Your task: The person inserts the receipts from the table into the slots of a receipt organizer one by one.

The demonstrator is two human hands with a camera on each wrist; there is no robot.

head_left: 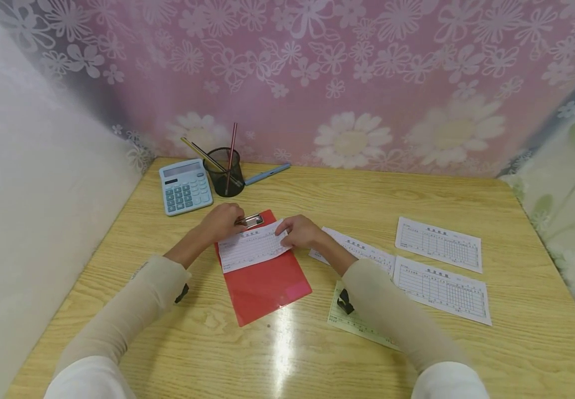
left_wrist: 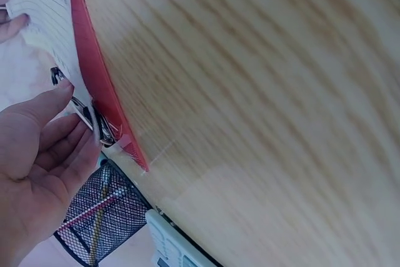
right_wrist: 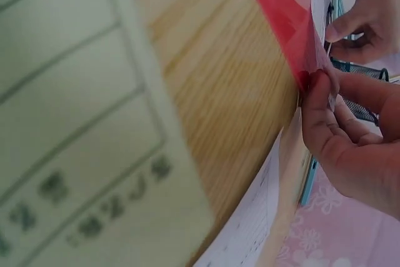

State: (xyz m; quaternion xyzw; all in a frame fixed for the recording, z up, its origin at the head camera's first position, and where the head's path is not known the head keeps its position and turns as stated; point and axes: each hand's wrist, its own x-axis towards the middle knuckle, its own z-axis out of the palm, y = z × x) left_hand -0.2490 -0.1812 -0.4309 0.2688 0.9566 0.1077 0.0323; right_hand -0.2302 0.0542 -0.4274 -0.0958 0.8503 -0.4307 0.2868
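A red clipboard [head_left: 269, 291] lies tilted on the table, with a white printed form [head_left: 249, 249] across its upper half. My left hand [head_left: 222, 221] is at the clipboard's top, thumb and fingers pinching its metal clip [head_left: 252, 221]. The left wrist view shows the thumb on one side of the clip and the curled fingers [left_wrist: 69, 148] on the other. On the form's right edge, my right hand [head_left: 301, 231] pinches the paper between thumb and finger. That corner bends up off the board in the right wrist view, where the pinching right hand [right_wrist: 356, 132] shows closely.
Behind the clipboard are a blue calculator [head_left: 186, 188], a black mesh pencil cup [head_left: 224, 185] and a blue pen [head_left: 267, 174]. More white forms [head_left: 439, 244] lie to the right. A green form [head_left: 362, 327] sits partly under the right forearm.
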